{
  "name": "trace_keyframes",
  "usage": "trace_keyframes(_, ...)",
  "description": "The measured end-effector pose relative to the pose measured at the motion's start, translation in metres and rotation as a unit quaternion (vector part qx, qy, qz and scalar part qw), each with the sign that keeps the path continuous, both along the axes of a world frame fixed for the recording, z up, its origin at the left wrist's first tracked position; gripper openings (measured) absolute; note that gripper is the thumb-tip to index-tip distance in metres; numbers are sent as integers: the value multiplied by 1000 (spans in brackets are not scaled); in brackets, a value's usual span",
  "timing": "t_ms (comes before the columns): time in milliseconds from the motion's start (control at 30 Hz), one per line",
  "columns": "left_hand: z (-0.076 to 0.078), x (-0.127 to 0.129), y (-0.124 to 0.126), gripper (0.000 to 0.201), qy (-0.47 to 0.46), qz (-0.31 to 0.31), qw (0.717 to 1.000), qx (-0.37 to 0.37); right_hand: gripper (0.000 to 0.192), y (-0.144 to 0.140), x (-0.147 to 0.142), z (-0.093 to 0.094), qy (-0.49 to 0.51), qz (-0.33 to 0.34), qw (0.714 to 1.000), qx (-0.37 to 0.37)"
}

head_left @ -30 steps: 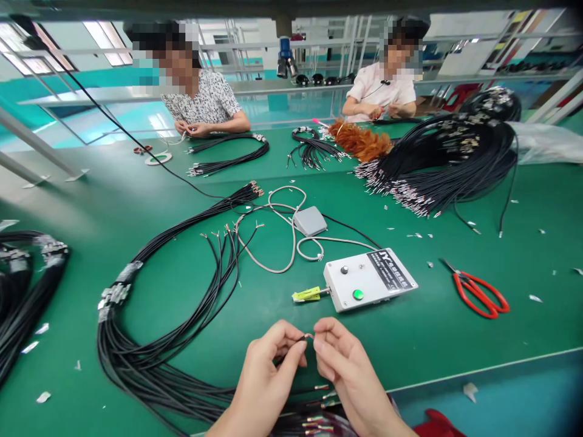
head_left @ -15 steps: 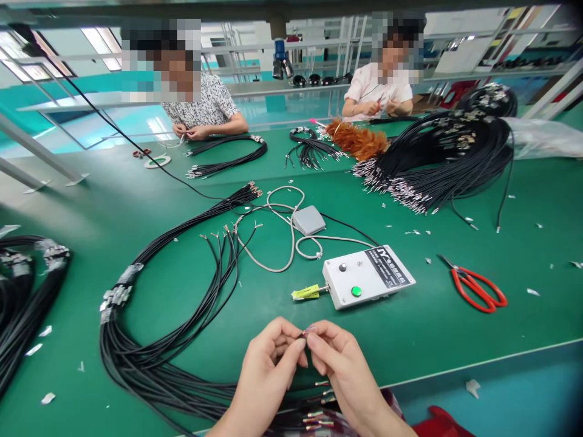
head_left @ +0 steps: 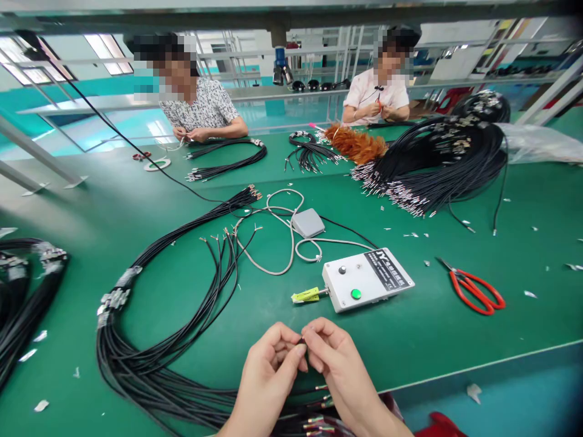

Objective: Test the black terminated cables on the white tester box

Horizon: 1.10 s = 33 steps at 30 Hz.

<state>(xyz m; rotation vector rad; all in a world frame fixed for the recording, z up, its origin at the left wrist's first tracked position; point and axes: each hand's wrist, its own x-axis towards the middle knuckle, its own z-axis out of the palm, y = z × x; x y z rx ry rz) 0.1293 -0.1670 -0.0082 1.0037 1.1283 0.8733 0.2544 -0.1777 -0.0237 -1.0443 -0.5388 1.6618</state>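
The stripped end of a black wire point(head_left: 302, 343) is pinched between the fingertips of the left hand point(head_left: 268, 370) and the right hand point(head_left: 334, 364), which are pressed together above the near edge of the green table point(head_left: 455, 328). Just beyond the hands a white control box point(head_left: 367, 279) is seen — a green button on top, a yellow-green clip point(head_left: 306, 295) at its left end. A large wire bundle point(head_left: 150, 364) is looped to the left, and red scissors point(head_left: 476, 290) lie well apart on the right — untouched.
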Motion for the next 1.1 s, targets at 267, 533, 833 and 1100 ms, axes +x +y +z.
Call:
trace_keyframes(267,-8,0,-1,46,-19,15,1000,-4,42,1,-3,1,47,-9,999,-21)
trace_keyframes(533,-11,-7,3,34,31,-18,998,53,42,1,0,-9,-42,0,999,6)
trace_keyframes(833,-3,3,14,32,-17,34,999,22,40,3,6,-14,-95,51,991,82)
trace_keyframes(1100,0,3,12,36,-111,49,992,-42,43,4,2,-5,-63,42,995,64)
